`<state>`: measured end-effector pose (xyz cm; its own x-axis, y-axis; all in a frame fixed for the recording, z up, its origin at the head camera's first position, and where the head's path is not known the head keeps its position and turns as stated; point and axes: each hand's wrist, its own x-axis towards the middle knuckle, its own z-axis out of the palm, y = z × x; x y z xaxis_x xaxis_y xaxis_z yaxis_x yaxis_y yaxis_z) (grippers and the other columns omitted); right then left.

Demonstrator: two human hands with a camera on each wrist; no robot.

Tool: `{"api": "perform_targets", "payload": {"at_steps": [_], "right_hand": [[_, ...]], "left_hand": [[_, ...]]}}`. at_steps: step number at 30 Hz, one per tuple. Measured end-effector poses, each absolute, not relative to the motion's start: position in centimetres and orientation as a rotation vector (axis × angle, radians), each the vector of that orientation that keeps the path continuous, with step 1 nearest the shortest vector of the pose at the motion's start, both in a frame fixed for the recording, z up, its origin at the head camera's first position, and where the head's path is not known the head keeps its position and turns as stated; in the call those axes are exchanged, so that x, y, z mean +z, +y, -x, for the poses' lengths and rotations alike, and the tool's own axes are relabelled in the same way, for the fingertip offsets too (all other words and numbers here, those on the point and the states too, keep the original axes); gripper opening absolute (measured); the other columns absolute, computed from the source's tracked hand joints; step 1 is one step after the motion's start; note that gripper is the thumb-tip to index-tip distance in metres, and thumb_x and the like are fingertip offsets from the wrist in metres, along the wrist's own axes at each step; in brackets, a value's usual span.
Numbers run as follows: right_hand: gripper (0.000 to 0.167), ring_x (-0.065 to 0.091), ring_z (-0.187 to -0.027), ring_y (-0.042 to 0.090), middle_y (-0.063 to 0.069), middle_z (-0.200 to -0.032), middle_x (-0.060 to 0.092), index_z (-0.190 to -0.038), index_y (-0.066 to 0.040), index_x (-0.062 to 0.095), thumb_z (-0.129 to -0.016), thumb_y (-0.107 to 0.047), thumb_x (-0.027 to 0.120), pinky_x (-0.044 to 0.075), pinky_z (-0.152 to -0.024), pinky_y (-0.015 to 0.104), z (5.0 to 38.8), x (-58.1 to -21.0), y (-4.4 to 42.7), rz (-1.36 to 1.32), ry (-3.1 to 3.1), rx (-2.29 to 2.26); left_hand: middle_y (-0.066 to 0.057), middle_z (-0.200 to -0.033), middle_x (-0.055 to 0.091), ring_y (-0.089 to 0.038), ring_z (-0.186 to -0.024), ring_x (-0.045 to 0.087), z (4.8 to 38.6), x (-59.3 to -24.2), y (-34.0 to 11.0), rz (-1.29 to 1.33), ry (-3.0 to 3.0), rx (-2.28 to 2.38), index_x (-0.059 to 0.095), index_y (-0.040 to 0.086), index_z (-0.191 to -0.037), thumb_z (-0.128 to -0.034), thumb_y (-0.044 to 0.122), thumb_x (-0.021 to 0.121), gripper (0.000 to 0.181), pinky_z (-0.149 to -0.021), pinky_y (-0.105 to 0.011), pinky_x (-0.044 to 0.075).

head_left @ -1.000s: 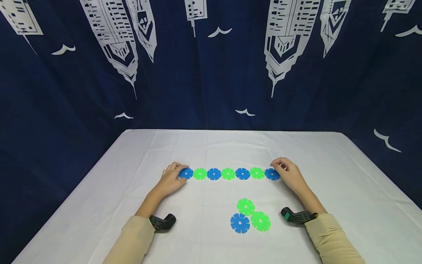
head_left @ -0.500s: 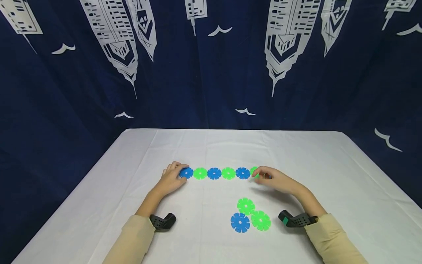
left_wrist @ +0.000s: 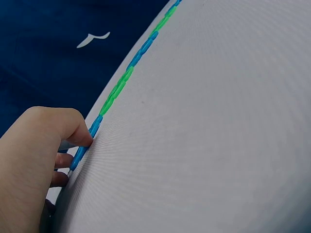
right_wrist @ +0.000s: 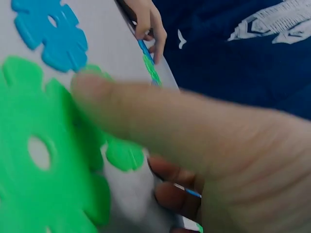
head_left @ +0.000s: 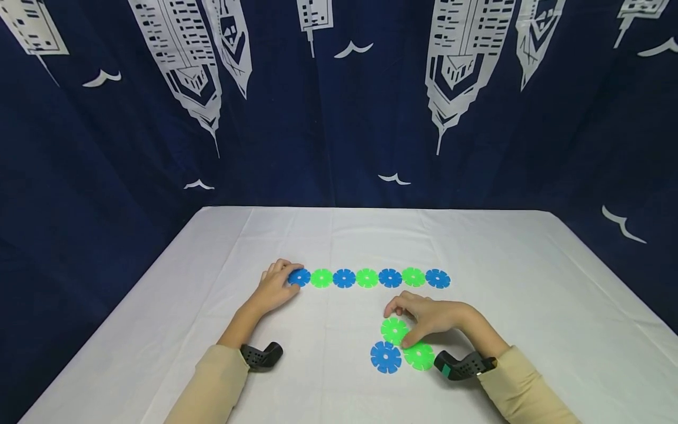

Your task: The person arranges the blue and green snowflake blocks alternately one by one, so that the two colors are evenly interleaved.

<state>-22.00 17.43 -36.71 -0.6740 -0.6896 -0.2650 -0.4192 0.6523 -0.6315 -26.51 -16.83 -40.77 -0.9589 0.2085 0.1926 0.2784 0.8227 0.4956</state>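
Around blue disc [head_left: 299, 278], green disc [head_left: 394, 331]; curved hands [head_left: 274, 287] [head_left: 430, 315]

5 green flower discs [head_left: 367, 278], 5 blue flower discs [head_left: 385, 357]: plastic-looking, smooth, slight sheen. White tablecloth [head_left: 328, 238]: matt cloth, finely ribbed up close, lightly creased. Navy curtain [head_left: 344, 135]: matt cloth, flat white prints. Tan sleeves [head_left: 214, 383]: matt fabric. 2 black wrist cameras [head_left: 262, 357]: plastic-looking, perforated.
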Motion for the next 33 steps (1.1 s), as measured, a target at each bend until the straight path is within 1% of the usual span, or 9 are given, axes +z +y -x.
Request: {"api": "perform_targets", "payload": {"at_steps": [7, 14, 19, 22, 24, 26, 28, 31, 33], "right_hand": [[0.046, 0.035, -0.092, 0.014, -0.003, -0.095, 0.04, -0.102, -0.021, 0.047, -0.064, -0.03, 0.073, 0.033, -0.079, 0.031, 21.5, -36.6, 16.3, 0.833, 2.478, -0.656], [0.048, 0.034, -0.088, 0.014, -0.001, -0.092, 0.039, -0.101, -0.014, 0.044, -0.065, -0.025, 0.074, 0.033, -0.075, 0.025, 21.4, -36.6, 16.0, 0.835, 2.46, -0.702], [0.048, 0.036, -0.083, 0.015, 0.001, -0.088, 0.039, -0.101, -0.013, 0.039, -0.068, -0.017, 0.073, 0.032, -0.07, 0.027, 21.6, -36.8, 16.0, 0.824, 2.35, -0.818], [0.046, 0.039, -0.095, 0.018, 0.003, -0.099, 0.046, -0.103, -0.013, 0.036, -0.072, -0.015, 0.07, 0.034, -0.079, 0.033, 21.8, -37.0, 16.2, 0.84, 2.288, -0.875], [0.043, 0.037, -0.106, 0.022, 0.005, -0.109, 0.049, -0.104, -0.012, 0.035, -0.074, -0.014, 0.067, 0.032, -0.087, 0.039, 22.1, -37.2, 16.3, 0.86, 2.249, -0.926], [0.039, 0.036, -0.11, 0.023, 0.005, -0.11, 0.051, -0.104, -0.01, 0.036, -0.077, -0.013, 0.064, 0.028, -0.091, 0.043, 22.3, -37.6, 16.5, 0.881, 2.204, -0.989], [0.034, 0.039, -0.104, 0.018, 0.002, -0.099, 0.053, -0.103, -0.008, 0.037, -0.08, -0.012, 0.061, 0.027, -0.09, 0.042, 22.7, -38.0, 16.7, 0.89, 2.155, -1.063], [0.028, 0.041, -0.083, 0.011, -0.004, -0.079, 0.047, -0.102, -0.006, 0.038, -0.082, -0.01, 0.058, 0.029, -0.081, 0.036, 23.1, -38.4, 16.9, 0.893, 2.116, -1.163], [0.027, 0.04, -0.073, 0.009, -0.005, -0.073, 0.043, -0.101, -0.005, 0.039, -0.082, -0.01, 0.058, 0.03, -0.076, 0.033, 23.3, -38.6, 17.0, 0.872, 2.113, -1.213]], "left_hand": [[-0.011, -0.118, 0.047, -0.025, -0.11, 0.041, 26.5, -40.8, -16.8, 0.38, -2.874, -0.804, 0.054, 0.013, -0.124, -0.0775, 0.021, 0.056, 0.048, -0.087, -0.041, 0.031], [-0.011, -0.118, 0.047, -0.025, -0.111, 0.041, 26.7, -41.0, -16.9, 0.39, -2.866, -0.82, 0.054, 0.013, -0.124, -0.0773, 0.02, 0.055, 0.047, -0.088, -0.042, 0.03], [-0.011, -0.118, 0.047, -0.026, -0.111, 0.041, 26.6, -40.9, -16.9, 0.385, -2.87, -0.831, 0.054, 0.013, -0.124, -0.0774, 0.02, 0.055, 0.047, -0.088, -0.042, 0.03], [-0.011, -0.118, 0.047, -0.025, -0.111, 0.041, 26.6, -40.9, -16.8, 0.385, -2.874, -0.816, 0.054, 0.013, -0.124, -0.0775, 0.02, 0.055, 0.047, -0.087, -0.042, 0.031], [-0.011, -0.118, 0.047, -0.025, -0.11, 0.041, 26.6, -40.9, -16.8, 0.382, -2.874, -0.811, 0.054, 0.013, -0.124, -0.0775, 0.02, 0.055, 0.047, -0.087, -0.042, 0.031], [-0.011, -0.118, 0.047, -0.025, -0.11, 0.041, 26.6, -40.9, -16.8, 0.381, -2.873, -0.811, 0.054, 0.013, -0.124, -0.0774, 0.02, 0.055, 0.047, -0.087, -0.042, 0.031], [-0.011, -0.118, 0.047, -0.025, -0.11, 0.041, 26.6, -40.9, -16.8, 0.381, -2.876, -0.816, 0.054, 0.013, -0.124, -0.0775, 0.02, 0.056, 0.047, -0.087, -0.041, 0.031], [-0.011, -0.118, 0.047, -0.025, -0.11, 0.041, 26.6, -40.9, -16.8, 0.382, -2.876, -0.816, 0.054, 0.013, -0.124, -0.0775, 0.02, 0.056, 0.047, -0.086, -0.041, 0.031], [-0.011, -0.118, 0.047, -0.025, -0.11, 0.041, 26.6, -40.9, -16.8, 0.382, -2.876, -0.812, 0.054, 0.013, -0.124, -0.0775, 0.02, 0.055, 0.047, -0.086, -0.041, 0.031]]}}
